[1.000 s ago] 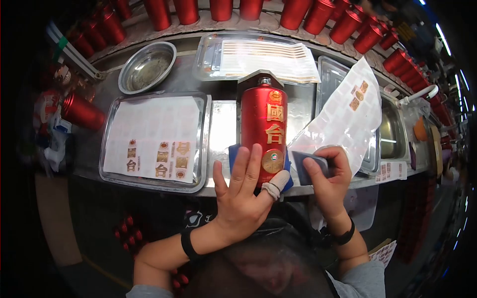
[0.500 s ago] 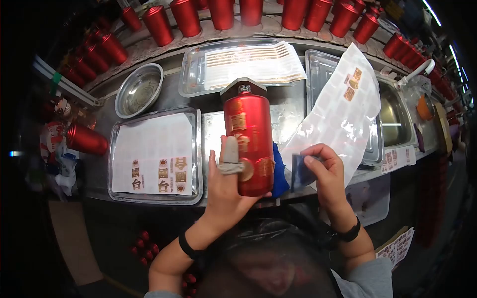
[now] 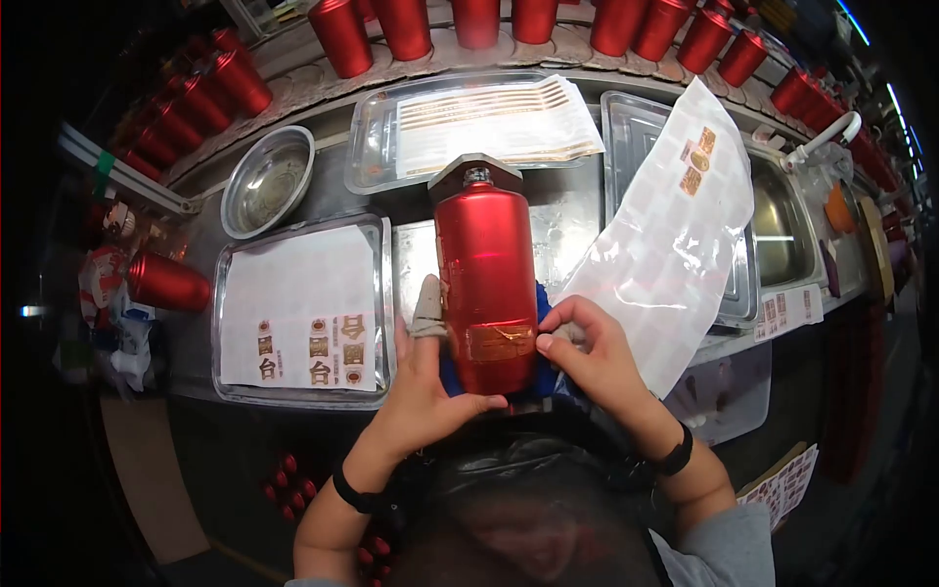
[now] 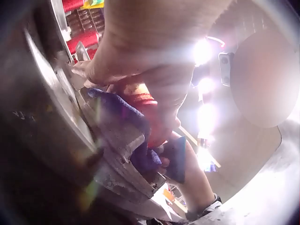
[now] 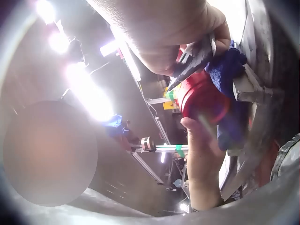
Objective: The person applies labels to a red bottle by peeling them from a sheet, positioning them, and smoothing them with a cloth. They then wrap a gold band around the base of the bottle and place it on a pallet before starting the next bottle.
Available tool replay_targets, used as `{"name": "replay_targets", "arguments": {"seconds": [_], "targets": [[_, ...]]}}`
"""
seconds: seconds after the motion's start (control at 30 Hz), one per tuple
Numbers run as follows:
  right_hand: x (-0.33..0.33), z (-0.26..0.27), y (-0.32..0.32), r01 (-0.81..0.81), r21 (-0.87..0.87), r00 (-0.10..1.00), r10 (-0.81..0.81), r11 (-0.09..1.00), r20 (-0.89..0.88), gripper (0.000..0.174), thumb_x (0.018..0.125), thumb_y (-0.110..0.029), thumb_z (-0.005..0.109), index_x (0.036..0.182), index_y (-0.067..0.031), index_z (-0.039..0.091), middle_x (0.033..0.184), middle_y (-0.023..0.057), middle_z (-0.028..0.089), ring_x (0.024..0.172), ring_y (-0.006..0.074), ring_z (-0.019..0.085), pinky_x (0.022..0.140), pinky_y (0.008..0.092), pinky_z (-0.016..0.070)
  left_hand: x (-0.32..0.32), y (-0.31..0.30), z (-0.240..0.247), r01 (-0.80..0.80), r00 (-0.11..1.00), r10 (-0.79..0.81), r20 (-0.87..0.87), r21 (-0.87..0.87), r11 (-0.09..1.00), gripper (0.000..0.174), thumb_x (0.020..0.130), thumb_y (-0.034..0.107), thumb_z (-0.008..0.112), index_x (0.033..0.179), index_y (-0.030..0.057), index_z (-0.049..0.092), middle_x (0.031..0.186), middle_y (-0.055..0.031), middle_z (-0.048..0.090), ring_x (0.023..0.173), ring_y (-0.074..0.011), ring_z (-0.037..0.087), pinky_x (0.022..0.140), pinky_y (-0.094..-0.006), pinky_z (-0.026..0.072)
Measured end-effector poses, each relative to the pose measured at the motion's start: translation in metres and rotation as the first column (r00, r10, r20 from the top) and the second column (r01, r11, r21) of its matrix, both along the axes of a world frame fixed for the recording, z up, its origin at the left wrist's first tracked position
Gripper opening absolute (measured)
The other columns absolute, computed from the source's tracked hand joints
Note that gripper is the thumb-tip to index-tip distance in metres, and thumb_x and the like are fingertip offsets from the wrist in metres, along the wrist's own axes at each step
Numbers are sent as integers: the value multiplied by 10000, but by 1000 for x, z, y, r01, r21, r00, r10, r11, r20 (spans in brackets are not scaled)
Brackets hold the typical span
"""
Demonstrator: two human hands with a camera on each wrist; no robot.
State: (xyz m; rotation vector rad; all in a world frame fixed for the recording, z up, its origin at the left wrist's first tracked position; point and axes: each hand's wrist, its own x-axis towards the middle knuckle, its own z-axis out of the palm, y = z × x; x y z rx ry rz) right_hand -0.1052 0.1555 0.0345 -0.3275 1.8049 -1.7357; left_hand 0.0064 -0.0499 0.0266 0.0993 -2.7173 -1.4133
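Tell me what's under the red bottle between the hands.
Beneath the red bottle, blue cloth shows at both sides of its lower end. The bottle covers the rest; what lies directly under its middle cannot be seen.

國台 in gold on a white sheet (image 3: 301, 279)
Two upright gold decals (image 3: 320, 372) there read 國台, and a third decal (image 3: 353, 352) beside them appears inverted; the gold label (image 3: 497, 342) on the red bottle (image 3: 484, 245) and the small decals (image 3: 697, 162) on the glossy sheet (image 3: 675, 259) are too indistinct to read
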Motion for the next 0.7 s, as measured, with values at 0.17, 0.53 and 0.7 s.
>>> {"name": "replay_targets", "arguments": {"seconds": [0.17,0.53,0.7], "targets": [[-6,9,-1,-39,63,999,41,997,-35,187,864,-157,726,924,-34,597,803,-34,564,732,36,482,663,207,407,-3,7,2,-5,995,58,-84,522,853,1160,792,288,818,1543,-58,5,1585,-239,193,1471,-298,232,1188,-371,181],[0,23,-6,-2,-108,1000,1,994,-8,152,887,-133,724,930,-21,631,842,-15,632,753,41,564,680,204,446,-8,12,3,-48,992,105,-70,559,827,1048,869,346,731,1534,-78,41,1576,-223,227,1460,-288,252,1182,-387,204],[-1,19,-9,-49,-97,996,41,994,-85,88,870,-44,706,920,-10,643,884,18,646,719,62,609,648,211,469,-8,12,3,-36,991,103,-87,567,823,1003,892,284,716,1529,-92,37,1569,-243,229,1459,-298,257,1180,-385,211]]}}
